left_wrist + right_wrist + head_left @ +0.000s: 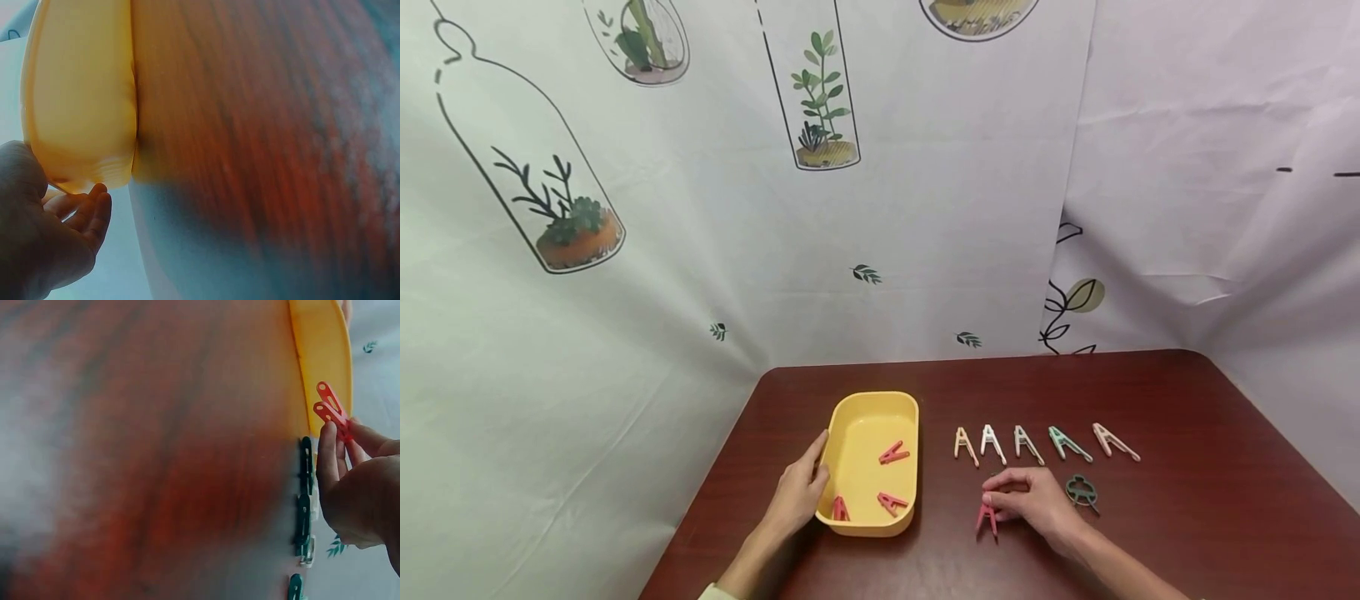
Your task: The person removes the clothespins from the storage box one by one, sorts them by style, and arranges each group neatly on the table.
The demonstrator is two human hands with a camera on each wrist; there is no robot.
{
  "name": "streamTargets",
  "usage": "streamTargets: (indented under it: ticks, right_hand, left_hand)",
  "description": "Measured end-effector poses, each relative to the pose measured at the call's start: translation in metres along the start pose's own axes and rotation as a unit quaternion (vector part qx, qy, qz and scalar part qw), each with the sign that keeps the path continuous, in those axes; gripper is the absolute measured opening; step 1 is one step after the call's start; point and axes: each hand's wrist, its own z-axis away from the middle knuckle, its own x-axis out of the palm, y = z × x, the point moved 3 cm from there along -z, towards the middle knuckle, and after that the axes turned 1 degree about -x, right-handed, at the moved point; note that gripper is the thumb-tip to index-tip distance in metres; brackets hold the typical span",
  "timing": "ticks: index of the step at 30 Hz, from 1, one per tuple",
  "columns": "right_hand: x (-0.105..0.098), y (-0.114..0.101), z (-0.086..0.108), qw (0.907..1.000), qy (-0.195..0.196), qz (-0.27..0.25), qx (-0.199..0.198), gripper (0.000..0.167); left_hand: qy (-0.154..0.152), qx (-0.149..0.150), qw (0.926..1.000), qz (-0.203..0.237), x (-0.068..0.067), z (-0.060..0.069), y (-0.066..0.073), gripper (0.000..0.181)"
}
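My left hand (800, 487) grips the left side wall of a yellow plastic basin (868, 530). In the left wrist view, its fingers (98, 219) curl at the end of the basin (81, 94). Three red clothespins lie inside: one towards the middle (893, 452), one at the lower right (891, 503), one in the lower left corner (841, 509). Right of the basin, my right hand (1033, 500) pinches another red clothespin (987, 518) between thumb and fingers, its legs pointing down. The right wrist view shows this clothespin (331, 411) at the fingertips.
Behind my right hand runs a row of clothespins: yellow (966, 446), white (993, 444), pale grey-green (1028, 444), green (1070, 443) and pale pink (1116, 442). A dark green clip with rounded loops (1081, 491) lies beside that hand. Printed cloth (925, 250) hangs behind the dark red table (1217, 508).
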Motion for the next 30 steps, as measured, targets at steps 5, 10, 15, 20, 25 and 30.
streamTargets:
  ticks: [5, 10, 15, 20, 25, 30]
  right_hand:
    - [0.003, 0.007, 0.006, 0.9998, -0.012, 0.012, 0.009, 0.028]
    - [0.004, 0.008, 0.013, 0.9988, -0.006, 0.049, 0.008, 0.022]
    - [0.006, 0.004, 0.018, 0.9974, -0.001, 0.071, 0.009, 0.019]
    - [0.008, 0.004, 0.022, 0.9973, -0.001, 0.073, 0.009, 0.016]
    - [0.008, 0.005, 0.025, 0.9959, 0.001, 0.09, 0.007, 0.013]
    - [0.007, 0.004, 0.027, 0.9959, -0.001, 0.091, 0.004, 0.013]
  left_hand:
    - [0.003, 0.002, 1.0, 0.001, 0.0, 0.001, 0.0, 0.057]
    - [0.01, 0.008, 0.9999, 0.001, 0.0, 0.002, 0.0, 0.056]
    - [0.009, 0.011, 0.9999, 0.004, -0.001, 0.002, 0.001, 0.055]
    - [0.007, 0.009, 0.9999, 0.004, -0.001, 0.002, 0.002, 0.056]
    - [0.01, 0.011, 0.9999, 0.003, -0.001, 0.002, 0.003, 0.055]
    - [0.017, 0.012, 0.9998, -0.002, -0.001, 0.002, 0.003, 0.054]
